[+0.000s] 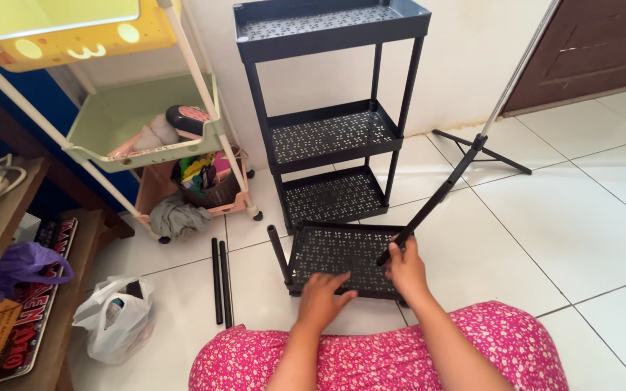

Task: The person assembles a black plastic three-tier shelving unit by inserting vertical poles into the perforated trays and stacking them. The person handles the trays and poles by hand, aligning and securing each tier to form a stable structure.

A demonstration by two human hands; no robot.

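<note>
White tiled floor [545, 210], white wall behind, brown door up-right of the hands. Person sits on floor, pink floral garment over lap.

L hand [322, 295] lies flat, fingers spread, on near edge of a loose dark grey perforated plastic shelf tray [331, 255] lying on the floor just ahead of the lap; grips nothing. R hand [405, 266] closed around lower end of a black plastic pole [429, 208], slanting up-right from tray's right corner. One short black post [279, 252] already stands at tray's left corner. Two spare black poles [220, 279] lie on floor left of L hand.

Progress, judged: three-tier dark grey rack [327, 108] beyond the hands is assembled; this fourth tray has one post in, one going in, the rest and joining left.

Packaging: white plastic bag [114, 318] w/ items far left of L hand; purple bag [23, 264] on wooden shelf beyond it; flat dark board w/ red lettering underneath. Green-white trolley [139, 123] w/ clutter upper-left.
</note>
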